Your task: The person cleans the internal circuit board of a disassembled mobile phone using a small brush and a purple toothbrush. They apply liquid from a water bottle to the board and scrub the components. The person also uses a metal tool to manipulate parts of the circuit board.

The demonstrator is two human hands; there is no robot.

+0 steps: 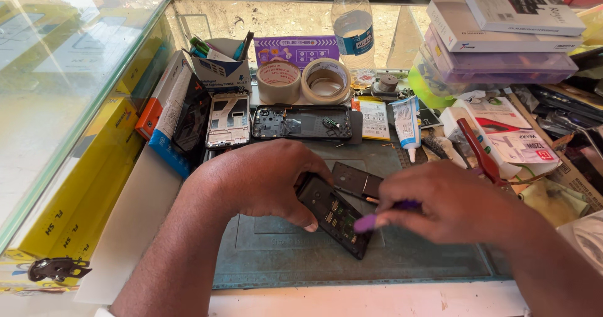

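My left hand (260, 179) presses down on an opened black phone (333, 216) that lies at an angle on a grey-green work mat (282, 254), thumb against its side. My right hand (449, 201) grips a purple-handled tool (370, 219), its tip over the phone's exposed circuit board. A dark rectangular part (355, 180) rests just behind the phone, between my hands.
Behind the mat lie a black phone frame (301, 122), a silver phone frame (228, 121), two tape rolls (301, 81), a glue tube (407, 123) and a water bottle (353, 28). Stacked boxes (502, 34) sit right, red-handled cutters (480, 153) nearby, a glass case (69, 78) left.
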